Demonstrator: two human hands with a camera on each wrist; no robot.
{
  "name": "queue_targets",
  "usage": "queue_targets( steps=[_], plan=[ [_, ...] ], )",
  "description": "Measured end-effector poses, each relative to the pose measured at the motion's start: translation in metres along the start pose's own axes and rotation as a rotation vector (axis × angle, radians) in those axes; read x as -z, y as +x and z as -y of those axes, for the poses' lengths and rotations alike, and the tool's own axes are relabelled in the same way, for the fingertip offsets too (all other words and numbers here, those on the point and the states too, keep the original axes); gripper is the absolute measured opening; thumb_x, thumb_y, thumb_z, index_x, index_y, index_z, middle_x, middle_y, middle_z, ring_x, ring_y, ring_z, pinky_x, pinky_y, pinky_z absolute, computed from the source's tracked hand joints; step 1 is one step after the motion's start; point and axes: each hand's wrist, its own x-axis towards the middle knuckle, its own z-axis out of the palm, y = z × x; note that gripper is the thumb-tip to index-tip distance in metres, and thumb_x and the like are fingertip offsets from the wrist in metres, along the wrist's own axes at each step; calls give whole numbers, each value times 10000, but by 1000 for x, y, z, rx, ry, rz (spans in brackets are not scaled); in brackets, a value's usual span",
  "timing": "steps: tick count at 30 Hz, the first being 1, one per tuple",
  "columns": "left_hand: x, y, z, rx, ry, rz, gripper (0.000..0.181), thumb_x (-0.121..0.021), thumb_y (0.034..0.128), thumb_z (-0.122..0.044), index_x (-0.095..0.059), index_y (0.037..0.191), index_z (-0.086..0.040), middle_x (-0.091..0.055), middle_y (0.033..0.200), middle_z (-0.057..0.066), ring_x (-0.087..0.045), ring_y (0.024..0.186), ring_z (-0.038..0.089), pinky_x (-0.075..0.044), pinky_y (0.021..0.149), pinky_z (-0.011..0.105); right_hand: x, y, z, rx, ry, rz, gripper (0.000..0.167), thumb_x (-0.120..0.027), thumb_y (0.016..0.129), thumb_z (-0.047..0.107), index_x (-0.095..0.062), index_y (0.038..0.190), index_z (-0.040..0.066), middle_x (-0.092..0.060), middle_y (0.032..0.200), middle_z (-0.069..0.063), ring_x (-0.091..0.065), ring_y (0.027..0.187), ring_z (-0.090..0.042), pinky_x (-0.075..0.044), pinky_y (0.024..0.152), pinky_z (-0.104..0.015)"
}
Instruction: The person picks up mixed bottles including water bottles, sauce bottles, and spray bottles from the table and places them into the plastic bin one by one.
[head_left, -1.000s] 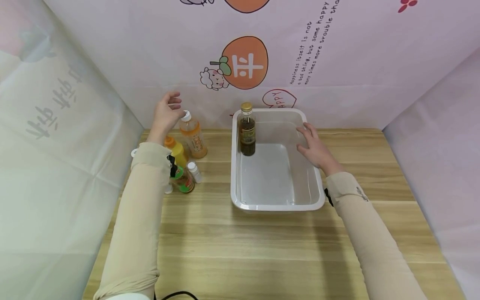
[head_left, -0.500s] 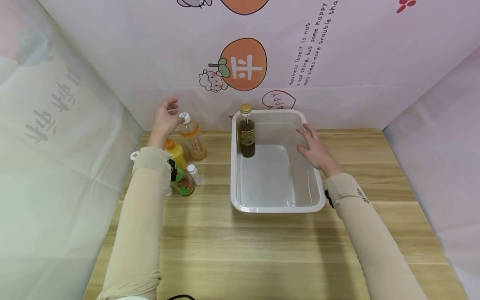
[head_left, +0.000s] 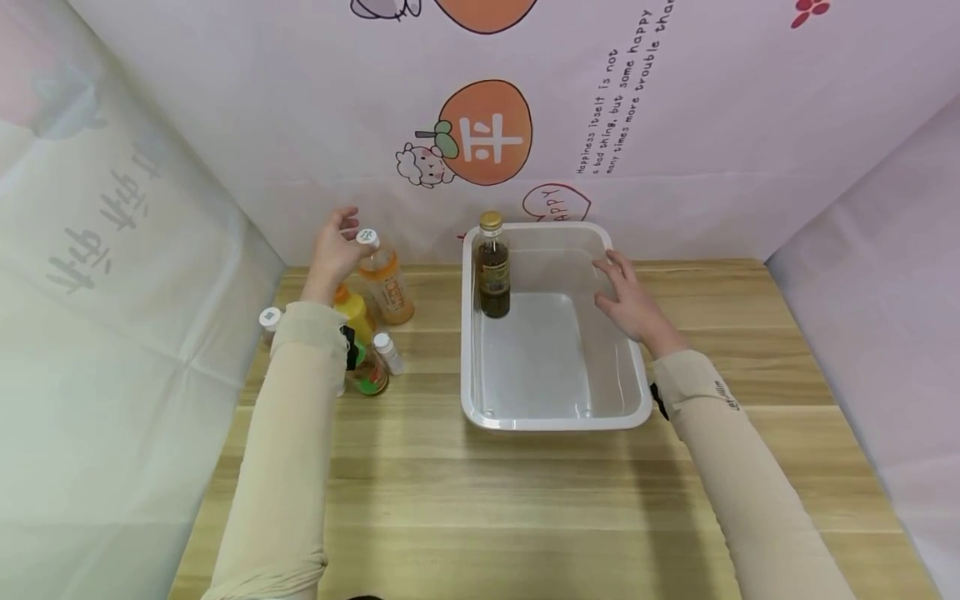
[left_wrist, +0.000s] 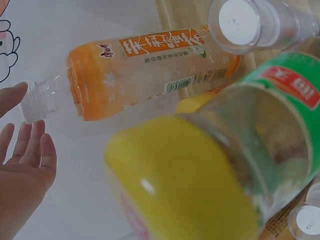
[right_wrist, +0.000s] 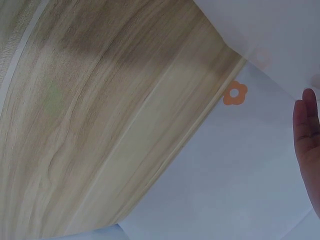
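Observation:
In the head view my left hand (head_left: 332,257) is at the white cap of a clear plastic drink bottle (head_left: 390,287) with an orange label, standing upright. The left wrist view has the thumb against one side of the cap (left_wrist: 33,103) and loosely bent fingers (left_wrist: 35,142) just by the other side; no firm grip shows. My right hand (head_left: 633,304) lies at the right rim of a light plastic basin (head_left: 555,423), fingers spread over its inner side. A dark glass bottle (head_left: 494,275) with a gold cap stands in the basin's far left corner.
Beside my left forearm are a yellow bottle (head_left: 356,315), a green-labelled bottle (head_left: 369,377), a small white-capped bottle (head_left: 387,353) and another white-capped container (head_left: 270,318). Printed cloth walls (head_left: 675,150) bound the wooden table (head_left: 540,508) behind and at the sides.
My left hand has come down around the drink bottle's cap, and the bottle leans slightly left at its top. The head view has tilted up a little. My right hand stays at the basin rim.

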Motion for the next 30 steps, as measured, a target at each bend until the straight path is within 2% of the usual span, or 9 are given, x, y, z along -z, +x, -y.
queue_targets(
  steps=[5, 10, 18, 24, 30],
  plan=[
    [-2, 0, 0, 30, 15, 12, 698, -598, 881, 21, -278, 1490, -89, -359, 1499, 182, -395, 1373, 304, -405, 1109, 406, -2, 2, -1, 10, -3, -7, 586, -419, 976, 188, -208, 1508, 59, 21, 1611, -129, -156, 1435, -468, -245, 1099, -675],
    [-4, -1, 1, 32, 6, 11, 690, -595, 881, 28, -283, 1486, -81, -380, 1481, 184, -414, 1355, 301, -414, 1100, 405, -2, 3, -2, 19, 7, -19, 584, -428, 970, 164, -217, 1502, 48, 9, 1608, -140, -153, 1435, -469, -233, 1107, -672],
    [-9, 0, 0, 19, 5, 0, 675, -615, 871, 32, -309, 1467, -52, -417, 1449, 195, -436, 1326, 313, -412, 1100, 406, -2, 2, -1, 13, 14, -13, 587, -419, 967, 165, -212, 1504, 48, 12, 1608, -138, -156, 1434, -468, -237, 1105, -673],
    [-11, 1, 3, -6, 25, 13, 659, -602, 873, 41, -312, 1461, -29, -460, 1395, 212, -459, 1277, 323, -427, 1077, 419, -1, 2, 0, 14, 27, -16, 587, -434, 964, 126, -214, 1501, 38, 10, 1608, -142, -146, 1439, -462, -219, 1122, -660],
    [-12, -1, 6, -22, 21, 13, 646, -588, 890, 28, -301, 1466, -32, -446, 1409, 215, -458, 1283, 331, -432, 1076, 423, -1, 2, -2, 11, 22, -10, 593, -429, 967, 127, -200, 1506, 41, 18, 1609, -141, -139, 1440, -464, -215, 1120, -665]
  ],
)
